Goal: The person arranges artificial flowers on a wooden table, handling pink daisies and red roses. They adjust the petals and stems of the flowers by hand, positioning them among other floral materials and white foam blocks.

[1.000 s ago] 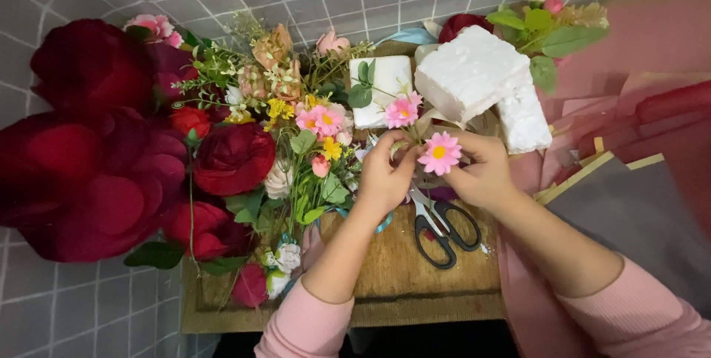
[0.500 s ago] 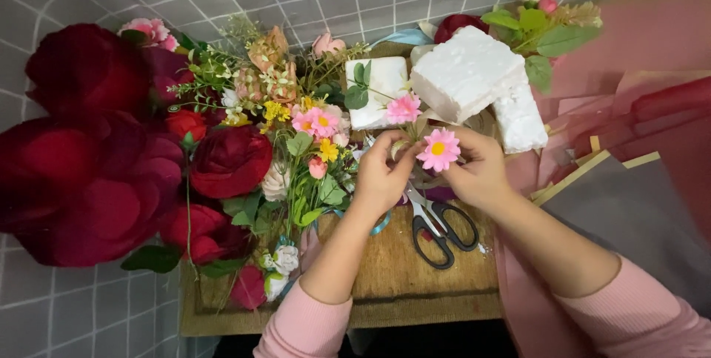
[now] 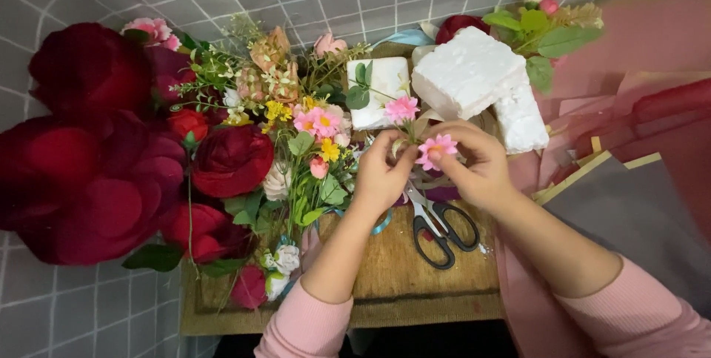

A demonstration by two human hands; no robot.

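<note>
Both my hands meet above the wooden desk (image 3: pixel 415 284) — my left hand (image 3: pixel 381 176) has its fingers clamped on the thin stem, my right hand (image 3: pixel 478 165) pinches the pink daisy (image 3: pixel 435 149). Black scissors (image 3: pixel 437 228) lie at six o'clock of it. I'd grip low and twist gently — petals crush easily.

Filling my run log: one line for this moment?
left hand: pinching stem | right hand: holding pink daisy | scissors: idle on board
</note>
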